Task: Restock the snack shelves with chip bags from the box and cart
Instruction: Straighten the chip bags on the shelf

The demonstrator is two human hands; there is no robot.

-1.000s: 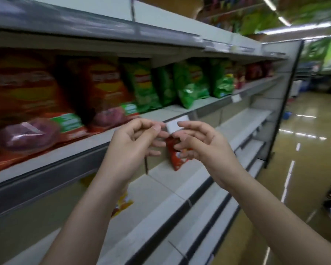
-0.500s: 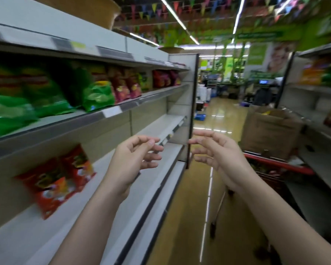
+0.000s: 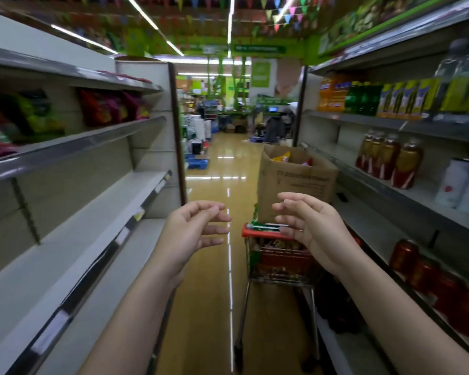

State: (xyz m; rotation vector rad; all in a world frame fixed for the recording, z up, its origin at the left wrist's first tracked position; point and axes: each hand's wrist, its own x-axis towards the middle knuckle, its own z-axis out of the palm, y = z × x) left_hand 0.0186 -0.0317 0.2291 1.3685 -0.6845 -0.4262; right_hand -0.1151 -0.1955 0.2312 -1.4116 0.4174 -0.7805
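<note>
Both of my hands float in front of me with relaxed, spread fingers and hold nothing. My left hand (image 3: 194,231) is over the aisle floor. My right hand (image 3: 306,228) is in front of the red-rimmed shopping cart (image 3: 268,234). A brown cardboard box (image 3: 293,182) stands in the cart, open at the top, with chip bags (image 3: 280,157) showing inside. The snack shelves (image 3: 73,190) run along my left; red and green chip bags (image 3: 103,108) sit on the upper tier, and the lower tiers are bare.
On the right, drink shelves (image 3: 406,201) hold bottles of juice (image 3: 385,158) and red jars (image 3: 428,274). The yellow aisle floor (image 3: 217,307) stretches ahead past the cart. A blue crate (image 3: 198,161) lies on the floor at the aisle's far end.
My view has swung right, from the snack shelf to the aisle and cart. Both hands left the shelf edge and now hover empty near the cart.
</note>
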